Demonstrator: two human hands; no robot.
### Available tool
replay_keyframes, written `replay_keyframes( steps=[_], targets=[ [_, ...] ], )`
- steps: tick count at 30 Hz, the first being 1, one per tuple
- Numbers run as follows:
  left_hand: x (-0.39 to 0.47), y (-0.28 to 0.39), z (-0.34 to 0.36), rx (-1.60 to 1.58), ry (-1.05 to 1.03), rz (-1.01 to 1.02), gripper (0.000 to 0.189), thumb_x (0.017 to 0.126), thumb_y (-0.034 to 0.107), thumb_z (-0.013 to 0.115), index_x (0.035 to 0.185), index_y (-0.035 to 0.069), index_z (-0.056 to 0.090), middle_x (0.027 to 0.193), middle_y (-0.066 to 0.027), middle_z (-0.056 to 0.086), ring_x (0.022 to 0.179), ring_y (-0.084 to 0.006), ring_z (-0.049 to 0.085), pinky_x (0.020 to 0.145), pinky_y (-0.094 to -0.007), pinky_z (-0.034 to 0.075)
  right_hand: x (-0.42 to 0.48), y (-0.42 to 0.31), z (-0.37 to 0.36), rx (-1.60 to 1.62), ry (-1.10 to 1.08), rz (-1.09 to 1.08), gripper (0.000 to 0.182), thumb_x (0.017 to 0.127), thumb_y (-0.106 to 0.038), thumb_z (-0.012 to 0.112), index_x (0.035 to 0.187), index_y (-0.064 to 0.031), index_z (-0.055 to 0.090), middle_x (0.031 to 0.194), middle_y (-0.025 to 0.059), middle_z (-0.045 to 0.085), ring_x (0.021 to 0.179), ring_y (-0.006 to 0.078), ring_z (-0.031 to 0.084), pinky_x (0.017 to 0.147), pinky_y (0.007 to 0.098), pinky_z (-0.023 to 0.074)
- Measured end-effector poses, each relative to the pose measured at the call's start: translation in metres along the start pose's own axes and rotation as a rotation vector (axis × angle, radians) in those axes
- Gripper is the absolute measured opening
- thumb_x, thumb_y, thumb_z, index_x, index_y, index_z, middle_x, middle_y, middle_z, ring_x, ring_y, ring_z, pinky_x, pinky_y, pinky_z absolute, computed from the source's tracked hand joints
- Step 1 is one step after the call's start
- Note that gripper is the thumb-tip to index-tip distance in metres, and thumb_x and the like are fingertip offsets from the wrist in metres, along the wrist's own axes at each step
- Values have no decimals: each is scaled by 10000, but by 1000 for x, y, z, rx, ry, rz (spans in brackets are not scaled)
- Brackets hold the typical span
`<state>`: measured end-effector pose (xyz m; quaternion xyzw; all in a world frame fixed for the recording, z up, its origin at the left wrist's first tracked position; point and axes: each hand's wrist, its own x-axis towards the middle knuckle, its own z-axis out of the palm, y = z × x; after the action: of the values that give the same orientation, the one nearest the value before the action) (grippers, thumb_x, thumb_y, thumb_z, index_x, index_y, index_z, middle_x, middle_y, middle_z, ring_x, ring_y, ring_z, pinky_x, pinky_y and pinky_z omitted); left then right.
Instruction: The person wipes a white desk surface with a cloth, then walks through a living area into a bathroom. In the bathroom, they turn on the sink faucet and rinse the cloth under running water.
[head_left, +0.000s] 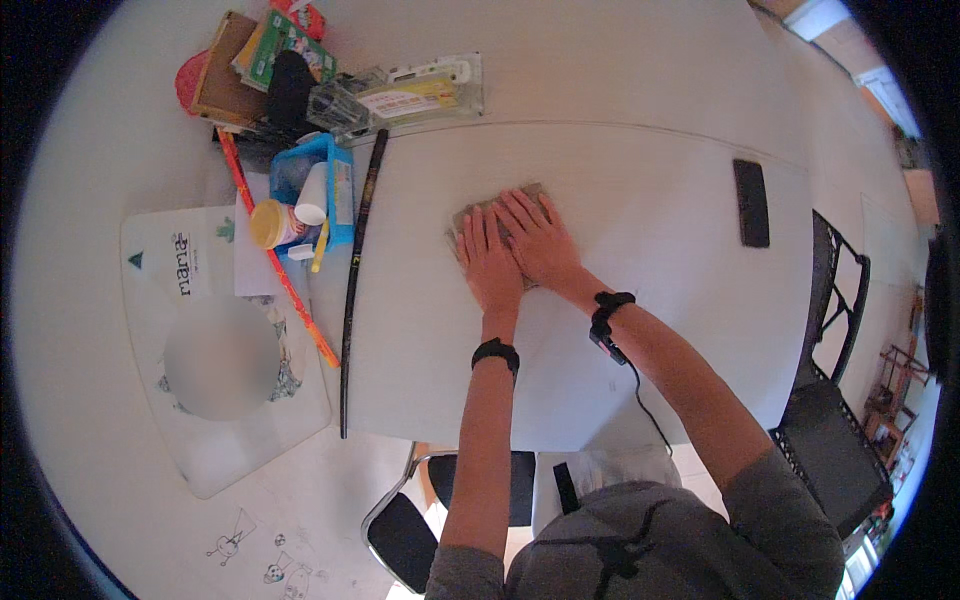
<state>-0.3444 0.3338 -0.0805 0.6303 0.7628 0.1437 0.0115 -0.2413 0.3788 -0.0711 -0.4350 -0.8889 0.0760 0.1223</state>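
My left hand (487, 262) and my right hand (540, 240) lie side by side, palms down, on a greyish-brown folded cloth (534, 192). The cloth rests flat on the white table (660, 195), and its edges show past my fingertips and along the left side. My fingers are stretched out and slightly apart, not curled around the cloth. Its middle is hidden under both hands. Each wrist wears a black band, and from the right one a cable runs down toward my body.
Left of my hands lie a black stick (362, 232) and an orange-red stick (281, 259). A blue plastic basket (343, 187) holds a white cup (312, 193); a yellow-lidded tub (271, 225) stands beside it. A black phone (751, 202) lies right. Chairs (832, 442) stand around the table.
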Motion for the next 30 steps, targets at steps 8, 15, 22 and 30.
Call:
replay_keyframes(
  steps=[8, 15, 22, 30],
  targets=[
    [-73, 21, -16, 50, -118, -31, 558, 896, 277, 483, 1398, 73, 348, 1470, -96, 322, 1373, -266, 250, 1143, -420, 129, -74, -22, -12, 32, -46, 26, 510, 901, -293, 433, 1368, -92, 405, 1461, 75, 348, 1371, 220, 270, 1134, 455, 131],
    [-171, 36, -34, 40, -256, 36, 583, 906, 249, 463, 1424, 51, 283, 1495, -126, 253, 1396, -281, 196, 1142, -452, 112, -176, -52, -24, 96, -162, 51, 527, 900, -281, 444, 1382, -77, 383, 1487, 74, 302, 1385, 241, 239, 1134, 470, 110],
    [-244, 62, -55, -190, -247, -7, 605, 886, 175, 505, 1418, 8, 272, 1479, -177, 257, 1378, -356, 206, 1129, -480, 143, -237, -48, -57, 175, -194, -89, 585, 850, -283, 548, 1364, -58, 383, 1423, 119, 357, 1348, 278, 282, 1113, 498, 153],
    [-256, 19, -99, -613, -395, -214, 390, 930, 161, 464, 1281, -7, 438, 1306, -209, 470, 1225, -348, 439, 1023, -436, 346, -164, -45, -68, 135, -433, -211, 515, 750, -345, 684, 1152, -58, 540, 1151, 141, 518, 1141, 302, 471, 943, 506, 353]
  ],
)
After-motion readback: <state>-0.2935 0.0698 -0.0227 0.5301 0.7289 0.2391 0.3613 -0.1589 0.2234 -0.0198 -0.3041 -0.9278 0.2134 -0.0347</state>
